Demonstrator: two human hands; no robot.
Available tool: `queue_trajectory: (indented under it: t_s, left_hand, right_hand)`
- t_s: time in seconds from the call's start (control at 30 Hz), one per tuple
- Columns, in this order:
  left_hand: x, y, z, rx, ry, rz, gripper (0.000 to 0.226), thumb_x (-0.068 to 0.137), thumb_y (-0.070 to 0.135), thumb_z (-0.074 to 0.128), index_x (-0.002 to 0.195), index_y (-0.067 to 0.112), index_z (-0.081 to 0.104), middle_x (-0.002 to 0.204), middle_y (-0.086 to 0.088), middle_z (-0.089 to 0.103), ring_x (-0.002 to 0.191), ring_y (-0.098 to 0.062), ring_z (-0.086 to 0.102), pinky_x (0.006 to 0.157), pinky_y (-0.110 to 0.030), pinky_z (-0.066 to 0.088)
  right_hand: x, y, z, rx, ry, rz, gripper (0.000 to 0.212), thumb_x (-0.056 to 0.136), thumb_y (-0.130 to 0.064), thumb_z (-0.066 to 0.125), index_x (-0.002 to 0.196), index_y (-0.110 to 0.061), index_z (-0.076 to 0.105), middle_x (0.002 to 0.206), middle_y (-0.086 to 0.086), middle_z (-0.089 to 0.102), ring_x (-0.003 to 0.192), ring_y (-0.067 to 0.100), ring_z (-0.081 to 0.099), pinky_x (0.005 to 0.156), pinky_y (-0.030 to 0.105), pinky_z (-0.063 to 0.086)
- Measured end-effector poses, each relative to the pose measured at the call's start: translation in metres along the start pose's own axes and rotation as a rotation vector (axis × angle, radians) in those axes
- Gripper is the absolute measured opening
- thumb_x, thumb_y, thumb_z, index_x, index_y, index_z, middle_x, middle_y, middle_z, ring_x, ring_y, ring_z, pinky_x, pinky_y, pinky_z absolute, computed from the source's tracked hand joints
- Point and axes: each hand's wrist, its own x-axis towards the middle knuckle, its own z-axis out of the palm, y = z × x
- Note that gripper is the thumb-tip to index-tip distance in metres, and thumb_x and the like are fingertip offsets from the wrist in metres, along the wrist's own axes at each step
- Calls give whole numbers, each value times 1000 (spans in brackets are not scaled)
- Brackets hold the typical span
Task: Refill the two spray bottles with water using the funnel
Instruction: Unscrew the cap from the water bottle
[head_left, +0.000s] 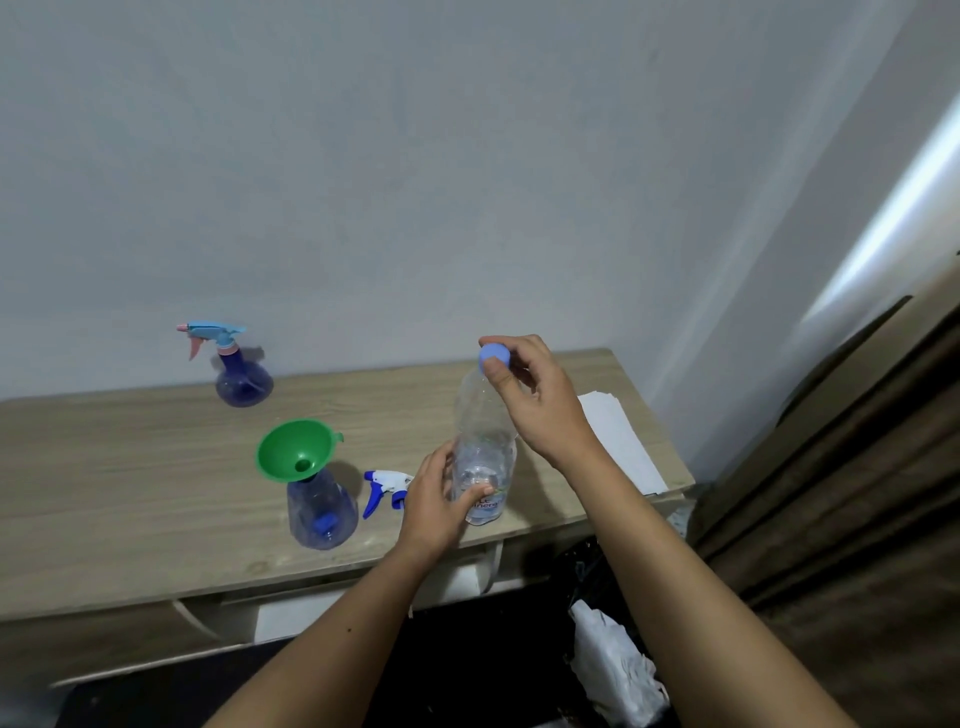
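Both bare forearms reach forward, the hands close together. The left hand (434, 506) sits lower, fingers curled round the bottle (483, 452). The right hand (530, 395) is above it, wrist bent, thumb and fingers pinching the cap (491, 356).

We're in a home here, a plain room by the look of it. A bare pale wall (415, 156) backs a light wood-grain desk (130, 493) with a shallow drawer (363, 597) under its front edge. Brown curtains (857, 467) hang at the right, daylight slipping in along their edge. Down on the dark floor (467, 675) sits a crumpled white plastic bag (613, 670), and a sheet of white paper (618, 441) lies on the desk's far right end. Domestic, nothing industrial.
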Motion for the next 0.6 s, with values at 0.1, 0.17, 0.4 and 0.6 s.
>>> queue_trajectory:
  t_s: [0.1,0.17,0.4,0.6]
  left_hand:
    - [-1,-3,1,7,5,12,81,80,24,93,149,26,52,138,9,64,125,-3,62,105,-23,54]
    - [0,-4,2,-3,4,4,82,80,25,93,150,27,51,138,10,64,126,-4,63,105,-24,54]
    - [0,-1,3,-17,-5,-28,86,77,34,94,151,28,50,138,9,63,127,-7,62,109,-37,56]
    - [-1,-6,4,2,20,-17,85,76,32,95,150,28,52,138,8,66,126,-8,64,108,-38,56]
  right_hand:
    - [-3,-5,2,61,85,46,40,85,-31,86,118,-21,64,109,-9,68,100,6,65,96,21,52]
    - [-3,-6,2,61,130,49,38,82,-32,89,107,-20,63,100,-11,69,93,5,65,92,20,54]
    - [0,0,-8,0,16,-39,17,102,-23,68,119,-19,68,117,-6,72,105,6,67,94,19,50]
    - [-2,-2,-5,16,7,-19,29,97,-30,75,121,-18,63,116,-6,70,106,6,65,94,17,49]
